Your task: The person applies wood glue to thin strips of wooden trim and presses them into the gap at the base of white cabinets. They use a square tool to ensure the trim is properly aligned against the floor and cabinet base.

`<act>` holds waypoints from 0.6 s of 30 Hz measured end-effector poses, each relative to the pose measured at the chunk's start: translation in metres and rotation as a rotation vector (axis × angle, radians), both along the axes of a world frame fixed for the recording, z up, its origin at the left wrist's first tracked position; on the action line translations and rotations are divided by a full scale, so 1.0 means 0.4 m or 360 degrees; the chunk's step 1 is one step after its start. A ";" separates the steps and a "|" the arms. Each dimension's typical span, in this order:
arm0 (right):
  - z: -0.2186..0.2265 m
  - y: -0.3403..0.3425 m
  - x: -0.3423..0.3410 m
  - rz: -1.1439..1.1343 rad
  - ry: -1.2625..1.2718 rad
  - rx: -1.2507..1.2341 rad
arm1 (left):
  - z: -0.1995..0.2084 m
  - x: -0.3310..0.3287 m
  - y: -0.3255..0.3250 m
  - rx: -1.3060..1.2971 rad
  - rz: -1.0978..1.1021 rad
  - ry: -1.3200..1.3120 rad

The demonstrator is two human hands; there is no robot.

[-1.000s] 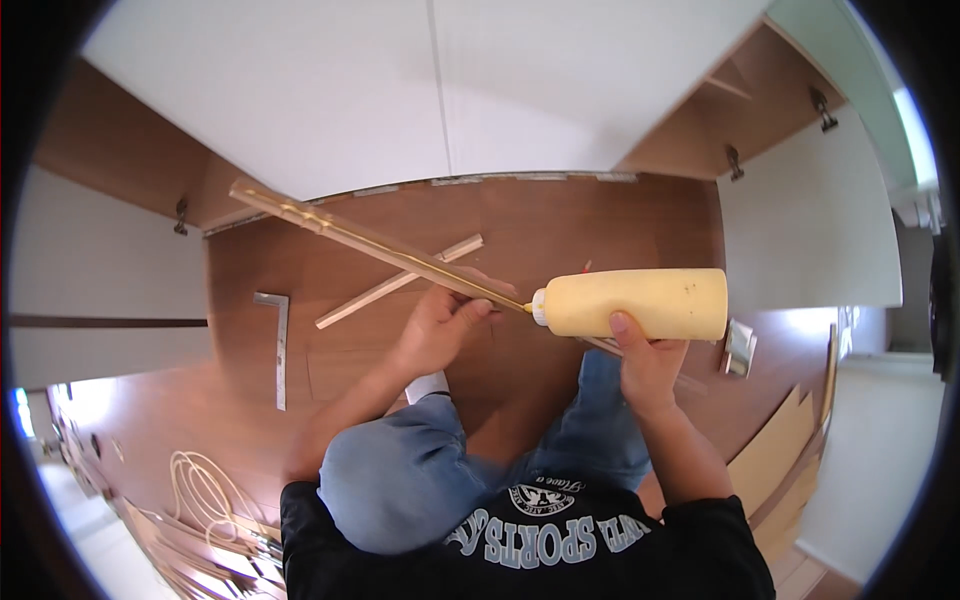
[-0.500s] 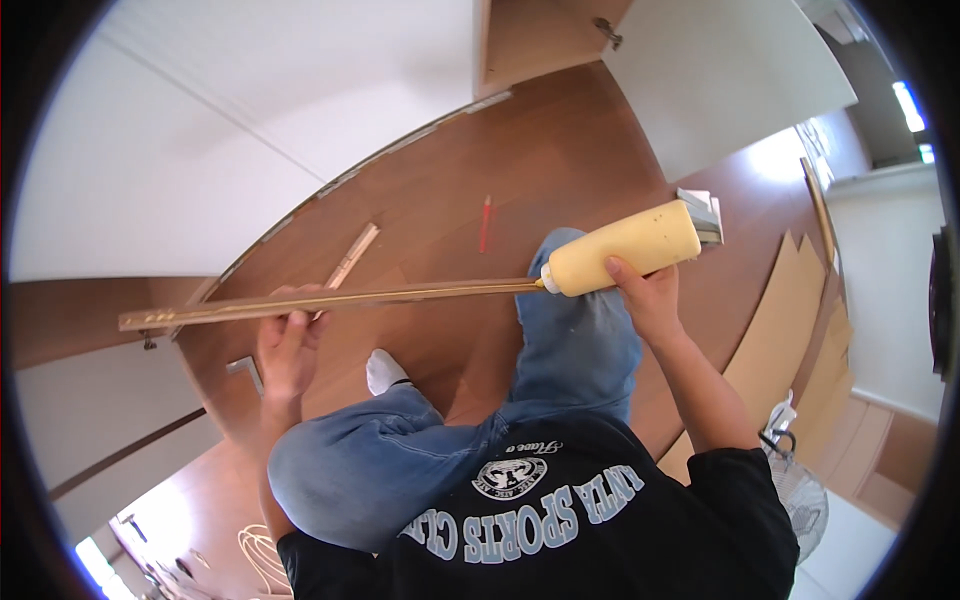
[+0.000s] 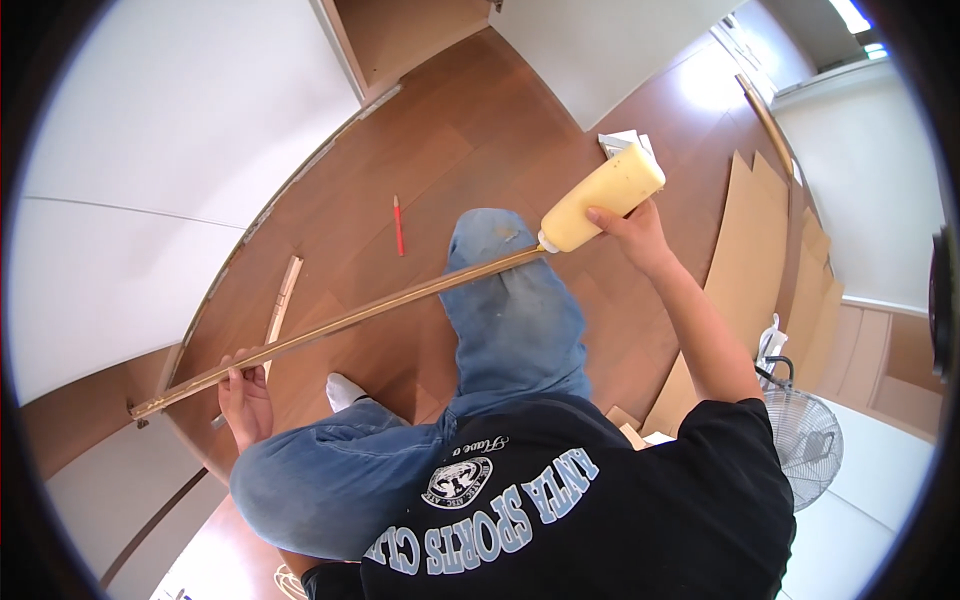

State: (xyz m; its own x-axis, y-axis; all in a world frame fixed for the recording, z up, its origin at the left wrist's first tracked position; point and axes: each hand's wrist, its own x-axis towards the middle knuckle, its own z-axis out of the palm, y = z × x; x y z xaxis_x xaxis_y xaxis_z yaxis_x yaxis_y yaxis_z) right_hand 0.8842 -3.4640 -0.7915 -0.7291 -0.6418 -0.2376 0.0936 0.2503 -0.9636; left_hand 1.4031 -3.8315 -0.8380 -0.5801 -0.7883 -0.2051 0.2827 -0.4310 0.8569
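My left hand (image 3: 245,397) grips a long, narrow wooden strip (image 3: 370,308) close to its far-left end. The strip slants up to the right, and its right end lies over my raised knee. In my right hand (image 3: 635,232) is a yellow squeeze bottle (image 3: 605,197), tipped so that its nozzle points down at the strip's right end. My thumb presses on the bottle's side; the other fingers are mostly hidden behind it. A glossy line, like glue, runs along the strip's upper face, with lumpy blobs near the left end.
A red pencil (image 3: 399,226) and a short wooden piece (image 3: 284,305) lie on the brown wood floor (image 3: 490,120). White cabinets (image 3: 190,130) stand ahead. Cardboard sheets (image 3: 745,250) lie to the right, near a wire-caged fan (image 3: 803,440). Small boxes sit behind the bottle.
The strip has tilted, its left end dropping nearer to me. My left hand has shifted left and down along with it. The bottle is tipped more steeply, and the whole view has turned.
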 end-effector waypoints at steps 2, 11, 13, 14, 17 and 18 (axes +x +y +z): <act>-0.002 0.018 -0.017 0.0000 0.0024 0.0009 | -0.029 0.000 -0.012 0.0030 0.0023 -0.0047; -0.002 0.077 -0.095 -0.0042 0.0028 0.0081 | -0.138 0.098 -0.072 0.0143 0.0047 -0.0121; -0.006 0.085 -0.105 -0.0049 0.0038 0.0059 | -0.151 0.106 -0.078 0.0202 0.0046 -0.0147; -0.005 0.086 -0.109 -0.0056 0.0041 0.0060 | -0.161 0.110 -0.081 0.0201 0.0039 -0.0151; 0.000 0.092 -0.125 -0.0055 0.0069 0.0063 | -0.180 0.107 -0.084 0.0223 0.0049 -0.0179; 0.001 0.095 -0.131 -0.0037 0.0098 0.0063 | -0.183 0.106 -0.086 0.0215 0.0060 -0.0178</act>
